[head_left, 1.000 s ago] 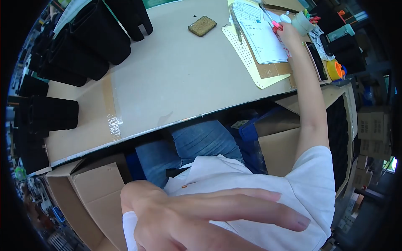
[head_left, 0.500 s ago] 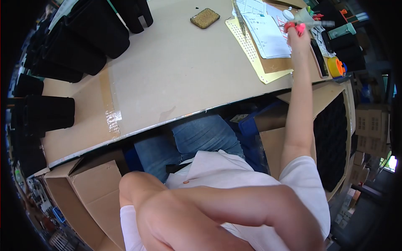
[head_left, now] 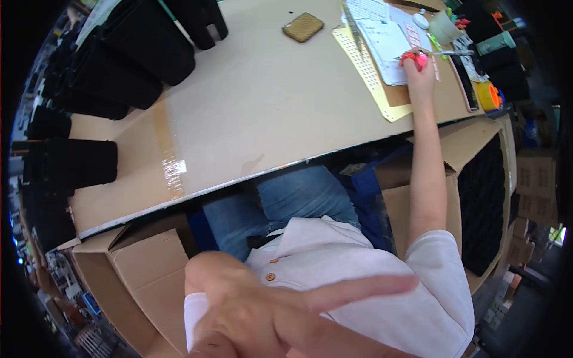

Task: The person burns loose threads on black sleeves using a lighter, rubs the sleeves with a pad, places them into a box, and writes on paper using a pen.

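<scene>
At the back right of the table, my right hand (head_left: 421, 80) is closed on a red-handled tool (head_left: 420, 60) with a long silvery shaft pointing right. The hand is over the edge of the white papers (head_left: 382, 45); its exact kind of tool is blurred. My left hand (head_left: 268, 319) is raised close to the camera in front of my shirt, one finger stretched out to the right, with no object showing in it. Under the papers lie a brown board (head_left: 401, 95) and a yellow dotted sheet (head_left: 369, 74).
A brown sponge-like block (head_left: 303, 27) lies at the back of the table (head_left: 250, 101). Black bins (head_left: 77, 162) line the left side. A white cup (head_left: 443, 27) and a yellow tape roll (head_left: 488, 95) are at the right. Open cardboard boxes (head_left: 152, 262) stand below the front edge.
My right hand has come down and nearer over the papers with the red-handled tool. My left arm has shifted, and its hand now shows with a finger extended.
</scene>
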`<control>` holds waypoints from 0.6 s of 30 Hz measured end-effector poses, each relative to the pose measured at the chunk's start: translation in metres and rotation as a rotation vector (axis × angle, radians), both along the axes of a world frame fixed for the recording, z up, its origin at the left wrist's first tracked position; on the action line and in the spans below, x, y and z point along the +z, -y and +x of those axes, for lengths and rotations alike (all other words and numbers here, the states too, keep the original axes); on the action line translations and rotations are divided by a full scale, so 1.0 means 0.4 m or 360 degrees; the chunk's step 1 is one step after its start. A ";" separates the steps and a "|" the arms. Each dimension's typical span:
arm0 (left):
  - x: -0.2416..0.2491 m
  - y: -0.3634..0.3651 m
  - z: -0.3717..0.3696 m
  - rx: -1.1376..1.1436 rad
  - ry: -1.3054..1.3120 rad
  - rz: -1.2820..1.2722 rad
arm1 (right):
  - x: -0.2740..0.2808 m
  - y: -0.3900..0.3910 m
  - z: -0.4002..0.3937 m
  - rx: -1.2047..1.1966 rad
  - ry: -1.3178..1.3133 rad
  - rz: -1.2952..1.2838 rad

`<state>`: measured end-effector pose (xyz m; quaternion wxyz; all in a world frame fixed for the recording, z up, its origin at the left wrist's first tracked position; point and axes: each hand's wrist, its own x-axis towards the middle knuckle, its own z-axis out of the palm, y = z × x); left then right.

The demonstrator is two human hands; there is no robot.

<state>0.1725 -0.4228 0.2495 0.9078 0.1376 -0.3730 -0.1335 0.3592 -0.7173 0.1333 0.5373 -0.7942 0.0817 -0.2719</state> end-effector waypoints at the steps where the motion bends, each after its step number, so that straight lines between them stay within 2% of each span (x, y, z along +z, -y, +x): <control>1: 0.002 0.023 0.011 0.0025 -0.0001 0.0025 | -0.001 0.002 0.001 0.0003 0.0013 -0.0036; 8: 0.033 -0.070 -0.143 0.0175 -0.0040 0.0087 | -0.005 0.013 0.008 0.0055 -0.0005 -0.0080; 10: 0.023 -0.078 -0.059 0.0191 -0.0052 0.0066 | -0.007 0.004 0.008 0.0046 -0.0015 -0.0147; 11: 0.025 -0.149 -0.064 0.0188 -0.0048 0.0045 | -0.001 0.006 0.008 0.0030 -0.0012 -0.0190; 13: 0.013 0.031 0.009 0.0165 -0.0054 -0.0008 | -0.015 0.029 0.012 0.0061 0.0023 -0.0141; 14: 0.010 0.000 0.028 0.0148 -0.0063 -0.0039 | -0.033 0.044 0.022 0.0110 0.0054 -0.0045; 18: 0.012 -0.073 -0.088 0.0089 -0.0115 -0.0165 | -0.007 0.015 0.005 0.0093 -0.0013 -0.0050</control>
